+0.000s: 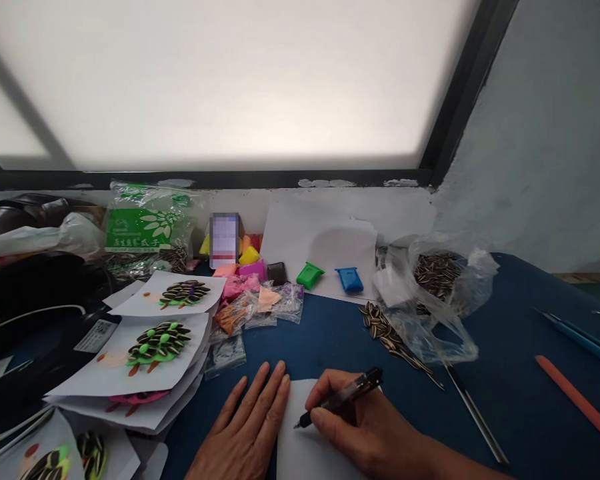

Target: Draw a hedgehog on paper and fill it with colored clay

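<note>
A black pen [341,395] is gripped in my right hand [363,427], its tip at or just over a white sheet of paper [300,448]. From this view I cannot tell whether the tip touches the paper, and no mark shows on it. My left hand [247,427] lies flat with its fingers stretched out, along the sheet's left edge. To its left is a stack of white sheets [87,373] bearing hedgehog figures made of coloured clay and striped sunflower seeds [166,343]. Loose sunflower seeds [385,327] lie beyond my right hand.
A clear plastic bag of seeds [435,277] stands at the back right. Clay packets, including a green one [310,275] and a blue one [350,280], lie at the back. A phone [224,240] leans there. A metal rod [475,417], an orange stick [575,397] and blue tweezers [583,337] lie right.
</note>
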{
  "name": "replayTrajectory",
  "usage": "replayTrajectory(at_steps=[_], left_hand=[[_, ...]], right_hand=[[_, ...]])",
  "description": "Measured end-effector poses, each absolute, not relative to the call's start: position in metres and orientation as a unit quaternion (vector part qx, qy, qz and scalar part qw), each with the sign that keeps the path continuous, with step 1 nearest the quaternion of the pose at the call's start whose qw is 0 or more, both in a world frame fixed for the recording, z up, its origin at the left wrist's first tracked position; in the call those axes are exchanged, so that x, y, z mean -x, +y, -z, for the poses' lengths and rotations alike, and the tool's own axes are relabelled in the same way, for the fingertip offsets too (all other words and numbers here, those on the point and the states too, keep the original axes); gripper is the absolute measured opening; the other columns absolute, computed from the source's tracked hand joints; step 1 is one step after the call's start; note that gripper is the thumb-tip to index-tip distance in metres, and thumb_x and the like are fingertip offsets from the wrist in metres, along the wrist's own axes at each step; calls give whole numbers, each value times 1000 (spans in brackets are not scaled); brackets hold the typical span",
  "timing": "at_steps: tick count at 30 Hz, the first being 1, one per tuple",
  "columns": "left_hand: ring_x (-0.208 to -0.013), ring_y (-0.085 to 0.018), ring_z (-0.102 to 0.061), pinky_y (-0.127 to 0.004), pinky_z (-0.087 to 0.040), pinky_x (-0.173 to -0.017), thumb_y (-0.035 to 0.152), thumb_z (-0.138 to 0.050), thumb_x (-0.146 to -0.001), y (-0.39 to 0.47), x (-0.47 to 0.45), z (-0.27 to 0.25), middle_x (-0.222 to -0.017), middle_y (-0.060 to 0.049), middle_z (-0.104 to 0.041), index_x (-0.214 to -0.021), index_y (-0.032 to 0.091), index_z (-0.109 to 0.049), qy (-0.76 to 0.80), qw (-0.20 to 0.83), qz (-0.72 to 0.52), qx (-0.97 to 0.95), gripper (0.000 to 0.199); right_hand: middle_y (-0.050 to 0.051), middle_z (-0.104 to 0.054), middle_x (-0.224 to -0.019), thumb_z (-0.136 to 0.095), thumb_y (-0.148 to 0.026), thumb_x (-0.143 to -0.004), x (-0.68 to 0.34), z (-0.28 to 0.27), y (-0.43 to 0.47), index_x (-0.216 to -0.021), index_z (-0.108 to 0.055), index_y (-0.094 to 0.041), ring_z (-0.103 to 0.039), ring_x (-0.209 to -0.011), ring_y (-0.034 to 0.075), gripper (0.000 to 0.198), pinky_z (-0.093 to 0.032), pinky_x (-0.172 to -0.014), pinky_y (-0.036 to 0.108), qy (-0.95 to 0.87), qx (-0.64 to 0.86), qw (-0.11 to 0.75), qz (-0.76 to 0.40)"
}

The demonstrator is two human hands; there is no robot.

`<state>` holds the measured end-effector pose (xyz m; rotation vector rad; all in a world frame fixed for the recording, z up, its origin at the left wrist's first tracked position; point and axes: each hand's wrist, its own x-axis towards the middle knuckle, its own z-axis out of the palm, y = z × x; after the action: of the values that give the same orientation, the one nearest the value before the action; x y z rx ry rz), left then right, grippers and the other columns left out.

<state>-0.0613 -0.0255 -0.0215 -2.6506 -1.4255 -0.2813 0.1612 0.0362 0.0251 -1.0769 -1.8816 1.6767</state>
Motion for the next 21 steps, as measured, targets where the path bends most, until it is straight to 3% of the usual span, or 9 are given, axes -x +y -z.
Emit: replayTrajectory(at_steps=[9,13,21], left_hand=[[-143,-31,-36,-45,-42,-110,41,-45,-102,-27,60,25,-159,-9,-27,-159,19,-2,-476,55,84,874,75],[-144,-33,-34,-49,-41,-110,51,-46,-100,-28,59,25,-160,-11,-25,-159,17,-3,-484,53,73,870,80],[-142,-34,-38,-45,-44,-108,66,-51,-94,-25,59,21,-158,-11,-29,-158,20,-1,-467,37,92,878,93]], right_hand=[[-1,-50,-74,-59,-32,-87,-164,-22,37,-88,-59,-16,-42,-67,14,16,-34,-61,25,-678,380,192,-599],[-1,-50,-74,-59,-31,-86,-163,-23,38,-87,-60,-17,-43,-67,14,14,-35,-61,24,-679,376,197,-599],[0,-52,-74,-58,-30,-85,-162,-22,37,-87,-61,-16,-44,-68,14,15,-36,-61,25,-684,378,202,-591]])
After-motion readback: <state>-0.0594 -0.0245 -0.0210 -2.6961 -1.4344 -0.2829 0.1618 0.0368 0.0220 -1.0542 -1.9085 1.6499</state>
